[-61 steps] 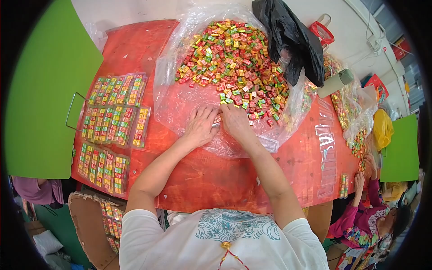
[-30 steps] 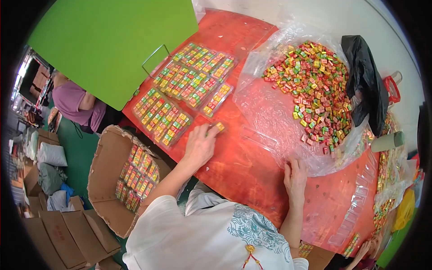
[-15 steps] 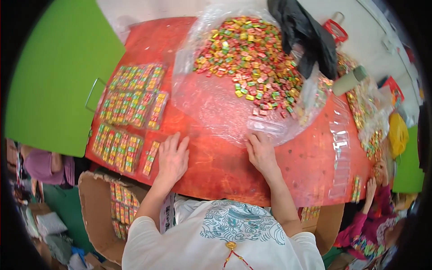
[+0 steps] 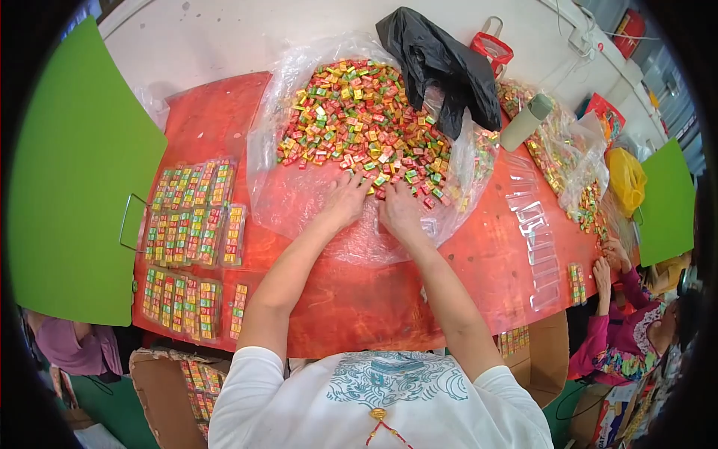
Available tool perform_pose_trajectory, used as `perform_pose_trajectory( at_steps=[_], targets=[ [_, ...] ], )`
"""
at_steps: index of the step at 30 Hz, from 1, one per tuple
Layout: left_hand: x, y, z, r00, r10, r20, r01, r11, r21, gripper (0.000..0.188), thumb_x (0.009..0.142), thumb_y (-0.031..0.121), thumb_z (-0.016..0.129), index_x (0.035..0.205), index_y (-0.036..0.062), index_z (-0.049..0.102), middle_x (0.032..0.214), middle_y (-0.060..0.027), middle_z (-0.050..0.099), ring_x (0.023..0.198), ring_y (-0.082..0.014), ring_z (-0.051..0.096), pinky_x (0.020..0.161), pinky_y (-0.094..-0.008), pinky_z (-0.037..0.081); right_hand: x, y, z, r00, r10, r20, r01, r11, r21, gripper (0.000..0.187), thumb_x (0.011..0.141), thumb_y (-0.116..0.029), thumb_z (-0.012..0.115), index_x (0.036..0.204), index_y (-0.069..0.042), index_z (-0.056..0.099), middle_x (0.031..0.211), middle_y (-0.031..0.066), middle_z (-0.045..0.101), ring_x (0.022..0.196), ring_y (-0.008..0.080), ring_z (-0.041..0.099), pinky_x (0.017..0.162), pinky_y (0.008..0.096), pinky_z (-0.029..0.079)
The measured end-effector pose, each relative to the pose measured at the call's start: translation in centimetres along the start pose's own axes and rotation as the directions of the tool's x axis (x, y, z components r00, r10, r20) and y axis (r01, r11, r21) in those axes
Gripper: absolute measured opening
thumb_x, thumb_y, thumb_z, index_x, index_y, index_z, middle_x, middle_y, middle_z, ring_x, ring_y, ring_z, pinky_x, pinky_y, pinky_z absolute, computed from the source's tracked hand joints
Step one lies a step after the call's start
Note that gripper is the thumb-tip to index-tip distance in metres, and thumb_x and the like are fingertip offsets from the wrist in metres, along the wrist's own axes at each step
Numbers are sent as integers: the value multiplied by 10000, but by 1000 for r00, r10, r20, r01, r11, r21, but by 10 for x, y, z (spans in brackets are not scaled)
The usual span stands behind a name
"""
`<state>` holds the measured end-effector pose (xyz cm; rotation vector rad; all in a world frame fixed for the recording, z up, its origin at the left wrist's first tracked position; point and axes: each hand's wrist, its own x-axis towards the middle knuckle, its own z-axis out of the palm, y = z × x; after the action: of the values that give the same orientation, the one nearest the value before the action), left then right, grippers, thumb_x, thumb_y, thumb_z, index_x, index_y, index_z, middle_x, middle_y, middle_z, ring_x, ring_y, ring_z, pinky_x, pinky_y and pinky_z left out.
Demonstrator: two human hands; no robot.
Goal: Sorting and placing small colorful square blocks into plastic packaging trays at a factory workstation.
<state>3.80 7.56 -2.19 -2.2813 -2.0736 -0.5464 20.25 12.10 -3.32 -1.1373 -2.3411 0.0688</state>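
Small wrapped candies (image 4: 351, 105) in red, yellow and green lie heaped on a clear plastic sheet (image 4: 288, 198). My left hand (image 4: 345, 202) reaches the near edge of the heap, fingers apart and touching candies. Just beside it, my right hand (image 4: 402, 215) is also at that edge, its fingers stretched toward the candies and slightly blurred. Part of a clear plastic tray (image 4: 429, 225) shows by my right hand. Filled candy trays (image 4: 187, 187) lie in rows at the left of the red table (image 4: 359, 314), with a single filled tray (image 4: 238, 310) nearer me.
A black plastic bag (image 4: 441, 67) lies behind the heap. Empty clear trays (image 4: 535, 239) line the right side, near a green bottle (image 4: 526, 123) and a second candy pile (image 4: 557, 161). A co-worker's hands (image 4: 607, 262) are at far right. Cardboard boxes (image 4: 153, 389) stand below the table.
Both hands have moved forward and closer together, from the table's near part and the clear tray to the heap's near edge. My view has shifted, too.
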Motion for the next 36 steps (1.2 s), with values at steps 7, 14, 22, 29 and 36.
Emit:
perform_pose_trajectory(
  at_steps=[7,14,22,29,36],
  targets=[
    [-55,-14,-16,995,83,51,-72,979,-190,445,868,66,600,1312,90,603,1306,-143,589,1233,-346,518,998,-481,443,-12,2,-23,983,-138,123,107,967,230,244,859,-154,681,1091,-80,682,1079,111,628,1028,327,610,873,475,469],
    [-65,-38,-44,995,-96,11,96,960,-261,462,872,73,617,1331,100,572,1231,-150,586,1173,-365,545,969,-498,448,-16,-25,-28,975,-220,32,218,974,54,182,873,-225,688,1004,-101,662,1023,93,613,989,281,598,886,442,429],
    [-49,-33,-51,979,-45,201,48,999,-9,453,876,105,607,1325,154,579,1248,-161,564,1170,-359,561,928,-498,456,-24,-43,-24,977,-185,105,191,980,-57,264,826,-257,713,1012,-88,634,1011,115,586,1012,294,569,905,451,412],
    [-55,-54,-32,998,8,60,-9,1000,19,235,882,123,622,1106,52,612,1170,-188,605,1096,-377,601,916,-487,499,-26,-35,-24,983,-147,110,152,988,-33,280,803,-245,718,1014,-86,626,1083,111,575,1079,285,551,950,452,384],
    [-67,-29,-38,949,-255,185,267,963,-40,261,934,245,612,1075,28,589,1071,-211,649,933,-438,663,806,-528,539,-9,-50,-25,973,-230,28,229,973,27,310,801,-249,720,1048,-82,632,1137,113,578,1109,286,549,970,454,372]
  ],
)
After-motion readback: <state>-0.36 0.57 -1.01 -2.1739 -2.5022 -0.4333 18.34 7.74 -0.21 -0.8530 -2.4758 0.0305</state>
